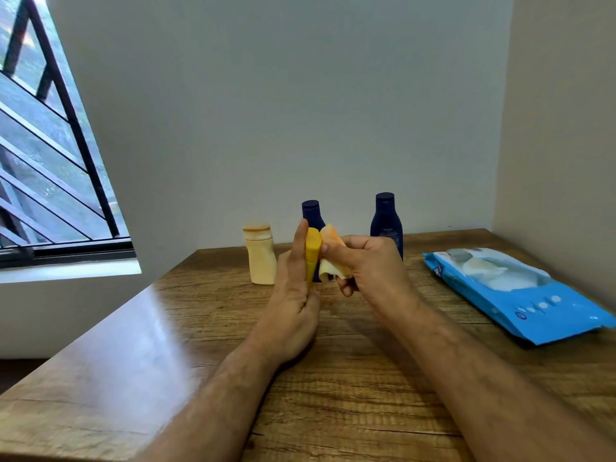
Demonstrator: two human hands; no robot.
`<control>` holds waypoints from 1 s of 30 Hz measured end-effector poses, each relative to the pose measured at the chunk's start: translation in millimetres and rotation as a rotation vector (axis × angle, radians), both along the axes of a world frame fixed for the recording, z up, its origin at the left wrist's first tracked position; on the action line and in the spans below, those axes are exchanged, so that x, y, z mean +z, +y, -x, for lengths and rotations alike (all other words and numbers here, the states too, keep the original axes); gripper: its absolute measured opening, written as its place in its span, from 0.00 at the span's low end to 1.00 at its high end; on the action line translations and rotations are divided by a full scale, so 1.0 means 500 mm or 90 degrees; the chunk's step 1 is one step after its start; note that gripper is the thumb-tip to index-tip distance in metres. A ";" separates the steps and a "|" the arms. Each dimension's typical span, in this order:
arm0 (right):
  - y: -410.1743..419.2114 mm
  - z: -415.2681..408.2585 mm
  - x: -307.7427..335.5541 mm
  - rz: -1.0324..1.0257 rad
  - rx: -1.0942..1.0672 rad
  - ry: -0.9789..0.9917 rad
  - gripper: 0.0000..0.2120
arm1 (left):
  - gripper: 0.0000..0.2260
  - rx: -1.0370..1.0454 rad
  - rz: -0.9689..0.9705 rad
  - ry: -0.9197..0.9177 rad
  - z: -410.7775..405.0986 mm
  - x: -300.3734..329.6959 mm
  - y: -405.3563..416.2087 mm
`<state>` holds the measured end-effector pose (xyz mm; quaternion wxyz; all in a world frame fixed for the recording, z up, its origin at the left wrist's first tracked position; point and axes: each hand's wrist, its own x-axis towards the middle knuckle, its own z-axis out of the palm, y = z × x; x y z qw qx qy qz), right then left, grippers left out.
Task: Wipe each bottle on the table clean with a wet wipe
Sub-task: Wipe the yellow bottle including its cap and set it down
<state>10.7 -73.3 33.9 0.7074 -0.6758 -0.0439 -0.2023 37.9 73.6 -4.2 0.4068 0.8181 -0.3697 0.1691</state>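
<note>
My left hand [295,295] holds a small yellow bottle [312,251] upright above the wooden table [166,345], cap end up, index finger lying along its left side. My right hand [370,268] pinches a wet wipe [331,258] and presses it against the bottle's right side. Behind them stand a cream bottle [261,255] and two dark blue bottles [312,213] [386,218]; the nearer blue one is partly hidden by my hands.
A blue pack of wet wipes [520,295] lies at the right with its flap open, close to the side wall. A barred window [50,145] is at the left. The table's left edge runs diagonally toward me.
</note>
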 end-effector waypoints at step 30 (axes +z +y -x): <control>-0.007 0.011 -0.003 0.258 -0.108 -0.187 0.07 | 0.35 0.090 0.056 -0.038 -0.031 -0.004 0.022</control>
